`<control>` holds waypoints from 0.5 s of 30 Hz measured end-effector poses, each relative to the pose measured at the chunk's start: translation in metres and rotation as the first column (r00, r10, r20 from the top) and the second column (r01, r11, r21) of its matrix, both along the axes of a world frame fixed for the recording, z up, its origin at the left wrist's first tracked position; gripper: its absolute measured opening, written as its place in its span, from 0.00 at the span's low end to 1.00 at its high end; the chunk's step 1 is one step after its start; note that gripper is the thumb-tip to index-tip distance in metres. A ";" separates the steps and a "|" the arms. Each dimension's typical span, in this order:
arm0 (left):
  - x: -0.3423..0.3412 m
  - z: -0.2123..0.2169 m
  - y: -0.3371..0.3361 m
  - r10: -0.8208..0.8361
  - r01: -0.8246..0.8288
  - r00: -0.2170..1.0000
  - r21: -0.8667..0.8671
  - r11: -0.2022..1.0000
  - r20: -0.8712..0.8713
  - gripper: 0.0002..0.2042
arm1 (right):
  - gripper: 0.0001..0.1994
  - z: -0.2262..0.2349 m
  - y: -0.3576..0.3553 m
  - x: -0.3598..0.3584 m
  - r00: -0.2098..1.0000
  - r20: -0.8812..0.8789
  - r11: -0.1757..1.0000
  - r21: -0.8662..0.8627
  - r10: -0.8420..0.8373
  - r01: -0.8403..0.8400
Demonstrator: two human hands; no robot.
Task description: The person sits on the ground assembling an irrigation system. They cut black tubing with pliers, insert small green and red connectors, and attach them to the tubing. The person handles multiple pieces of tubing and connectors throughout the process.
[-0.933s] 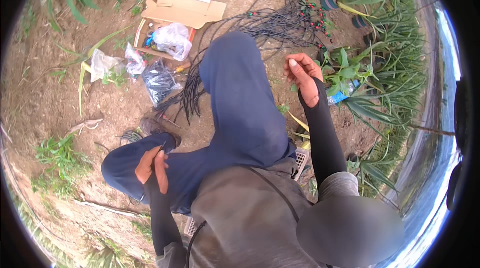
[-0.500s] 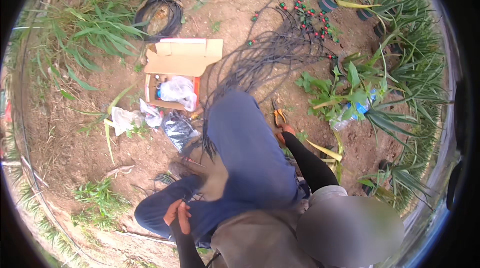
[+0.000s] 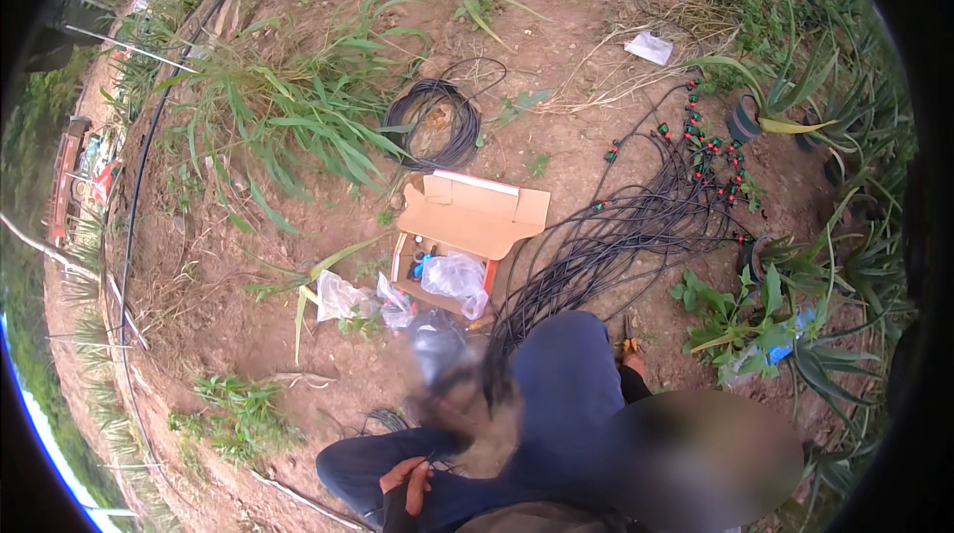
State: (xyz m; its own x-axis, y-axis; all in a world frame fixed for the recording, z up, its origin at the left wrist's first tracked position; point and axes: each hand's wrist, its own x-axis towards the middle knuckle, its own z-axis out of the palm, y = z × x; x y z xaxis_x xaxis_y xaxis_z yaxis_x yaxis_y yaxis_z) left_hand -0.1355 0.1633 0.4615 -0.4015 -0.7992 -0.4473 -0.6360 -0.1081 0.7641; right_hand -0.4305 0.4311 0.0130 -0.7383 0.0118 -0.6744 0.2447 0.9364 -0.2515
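My left hand [image 3: 405, 481] rests over my bent left knee, fingers folded together; a small dark thin thing shows at the fingertips, too small to name. Beyond my right knee, my right hand [image 3: 633, 366] is low at the ground, its fingers at the orange handles of a pair of pliers [image 3: 628, 341], dark jaws pointing away from me. A blurred patch hides most of my right arm. Ahead of my legs, a large bundle of thin black tubes [image 3: 606, 260] spreads to the far right, with red and green fittings [image 3: 711, 148] at its far ends.
An open cardboard box [image 3: 477, 205] holds a clear plastic bag [image 3: 455, 280] and small blue parts. Beside it lie a white bag [image 3: 340, 297] and a dark plastic bag [image 3: 437, 346]. A black tube coil [image 3: 437, 124] lies beyond. Potted spiky plants [image 3: 743, 121] line the right.
The view has swung so the ground things sit lower and farther right in the picture. Both hands stay near the same places, the right one still at the pliers.
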 end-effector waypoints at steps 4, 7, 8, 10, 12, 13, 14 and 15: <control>-0.004 0.005 0.005 0.010 -0.010 1.000 0.013 1.000 -0.019 0.09 | 0.23 0.032 0.020 0.002 0.981 -0.121 0.969 -0.213 -0.154 0.126; 0.005 0.019 0.011 0.030 -0.030 0.999 0.003 1.000 -0.035 0.08 | 0.16 0.042 0.008 -0.002 0.961 0.147 0.856 -0.438 -0.234 0.275; 0.002 0.021 0.010 0.011 -0.009 0.998 0.027 1.000 -0.067 0.08 | 0.14 0.031 0.024 -0.009 0.891 0.326 0.751 -0.488 -0.316 0.445; -0.028 0.011 -0.004 -0.086 0.101 0.982 0.081 0.992 -0.167 0.09 | 0.13 -0.025 0.082 -0.050 0.673 0.617 0.437 -0.515 -0.409 0.738; -0.012 0.018 -0.003 -0.067 0.078 0.980 0.052 0.996 -0.187 0.09 | 0.10 0.017 0.048 -0.037 0.767 0.523 0.364 -0.678 -0.371 0.639; 0.000 0.019 -0.004 -0.044 0.058 0.981 0.067 0.996 -0.190 0.09 | 0.11 0.058 0.042 -0.030 0.840 0.430 0.365 -0.763 -0.330 0.534; 0.010 0.019 -0.005 -0.021 0.039 0.980 0.084 0.996 -0.200 0.09 | 0.13 0.108 0.038 -0.026 0.901 0.325 0.356 -0.837 -0.287 0.415; 0.014 0.021 -0.008 -0.001 0.024 0.976 0.102 0.994 -0.219 0.09 | 0.18 0.153 0.037 -0.026 0.949 0.204 0.270 -0.925 -0.240 0.267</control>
State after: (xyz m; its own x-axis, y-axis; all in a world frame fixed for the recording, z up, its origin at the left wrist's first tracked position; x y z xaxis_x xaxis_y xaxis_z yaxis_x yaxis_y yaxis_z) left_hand -0.1212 0.1552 0.4821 -0.5083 -0.7476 -0.4274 -0.4564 -0.1870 0.8699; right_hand -0.4569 0.4681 0.1660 -0.8101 -0.4483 -0.3778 0.4406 -0.0405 -0.8968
